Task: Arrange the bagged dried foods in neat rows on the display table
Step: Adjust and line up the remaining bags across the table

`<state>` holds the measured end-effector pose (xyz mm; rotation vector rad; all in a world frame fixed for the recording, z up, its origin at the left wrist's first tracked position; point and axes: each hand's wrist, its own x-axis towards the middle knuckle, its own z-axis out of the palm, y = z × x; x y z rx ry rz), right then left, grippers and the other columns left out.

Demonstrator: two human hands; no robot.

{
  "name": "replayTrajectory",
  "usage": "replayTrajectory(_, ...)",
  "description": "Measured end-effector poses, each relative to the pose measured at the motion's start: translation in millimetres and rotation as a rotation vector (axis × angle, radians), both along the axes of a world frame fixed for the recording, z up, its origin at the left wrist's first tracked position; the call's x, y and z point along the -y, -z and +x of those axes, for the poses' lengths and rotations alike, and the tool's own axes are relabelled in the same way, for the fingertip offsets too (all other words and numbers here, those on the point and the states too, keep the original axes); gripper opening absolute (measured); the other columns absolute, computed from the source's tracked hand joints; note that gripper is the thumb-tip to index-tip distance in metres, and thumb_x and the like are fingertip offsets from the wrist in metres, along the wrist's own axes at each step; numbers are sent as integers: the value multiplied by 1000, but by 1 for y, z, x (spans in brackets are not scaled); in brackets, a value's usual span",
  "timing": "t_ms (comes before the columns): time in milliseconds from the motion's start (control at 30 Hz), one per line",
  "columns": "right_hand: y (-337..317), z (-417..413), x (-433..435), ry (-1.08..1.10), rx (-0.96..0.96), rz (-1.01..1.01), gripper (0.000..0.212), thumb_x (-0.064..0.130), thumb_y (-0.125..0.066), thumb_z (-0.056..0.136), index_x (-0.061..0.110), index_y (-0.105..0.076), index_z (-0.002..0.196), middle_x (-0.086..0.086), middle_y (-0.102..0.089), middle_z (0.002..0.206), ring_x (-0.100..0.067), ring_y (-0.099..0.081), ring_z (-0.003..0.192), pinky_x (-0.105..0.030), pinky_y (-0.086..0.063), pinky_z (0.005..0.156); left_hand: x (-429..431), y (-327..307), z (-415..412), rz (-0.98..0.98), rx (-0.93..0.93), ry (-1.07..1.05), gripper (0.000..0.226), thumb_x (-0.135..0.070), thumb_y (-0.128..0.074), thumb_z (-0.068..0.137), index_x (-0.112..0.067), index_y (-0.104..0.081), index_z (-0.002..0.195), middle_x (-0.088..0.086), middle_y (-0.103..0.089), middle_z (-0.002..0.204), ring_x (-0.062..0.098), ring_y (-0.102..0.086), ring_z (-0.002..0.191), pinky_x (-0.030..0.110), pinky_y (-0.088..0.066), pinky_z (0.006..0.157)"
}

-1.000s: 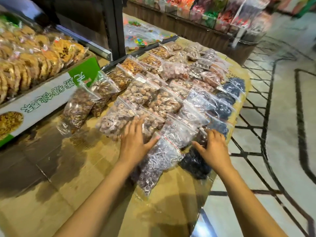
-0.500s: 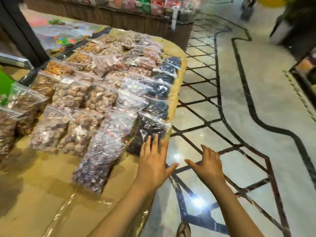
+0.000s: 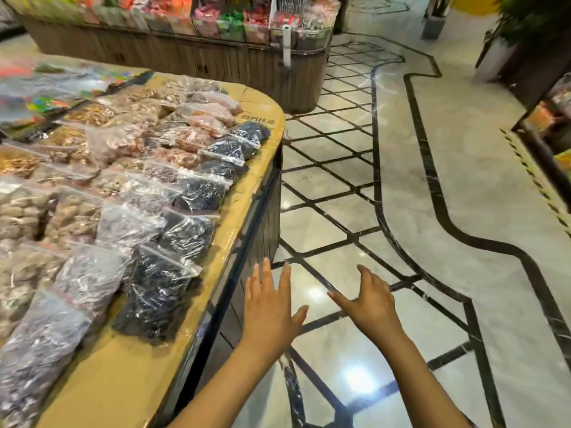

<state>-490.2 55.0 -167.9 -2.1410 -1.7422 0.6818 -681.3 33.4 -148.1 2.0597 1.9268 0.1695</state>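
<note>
Clear zip bags of dried foods lie in rows on the tan display table at the left. The row nearest the table's right edge holds dark fruit; its closest bag lies a little askew. To its left lies a greyish-purple bag, with brown nuts and pink pieces further back. My left hand hovers open just off the table's edge, over the floor, fingers spread. My right hand is open too, further right above the tiles. Neither hand touches a bag.
A dark wooden stand with colourful packaged sweets stands behind the table. The marble floor with black inlay lines stretches right. Another display and a potted plant sit at the far right.
Both hands have left the bags and swung right, past the table's edge. The view has turned right, away from the table toward the floor.
</note>
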Motion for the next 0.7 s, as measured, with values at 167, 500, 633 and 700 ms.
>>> replayTrajectory(167, -6, -10, -59, -57, -78, 36, 85, 59, -61, 79, 15, -28, 144, -11, -39, 146, -31, -31, 134, -44, -31, 108, -51, -13, -22, 186, 34, -128, 83, -60, -44, 89, -21, -6, 152, 15, -3, 160, 34, 1, 147, 45, -6, 118)
replayTrajectory(500, -32, -62, -224, -258, -24, 72, 83, 56, -62, 80, 16, -28, 144, -11, -40, 144, -29, -31, 134, -41, -30, 108, -193, -24, -97, 226, 60, -449, 83, -61, -46, 88, -18, -13, 151, 18, -8, 159, 37, -4, 146, 51, -9, 117)
replayTrajectory(633, -41, -72, -293, -301, 23, 111, 81, 61, -59, 80, 19, -30, 142, -9, -40, 144, -28, -31, 134, -44, -31, 109, -254, -30, -107, 244, 61, -479, 85, -63, -45, 87, -18, -11, 151, 19, -6, 158, 37, -2, 146, 50, -6, 116)
replayTrajectory(700, -42, -78, -322, -323, 24, 115, 80, 60, -59, 80, 19, -29, 142, -9, -41, 143, -28, -31, 133, -43, -32, 109, -279, -32, -110, 237, 46, -490, 85, -62, -46, 87, -17, -14, 150, 20, -6, 158, 38, 0, 146, 49, -4, 115)
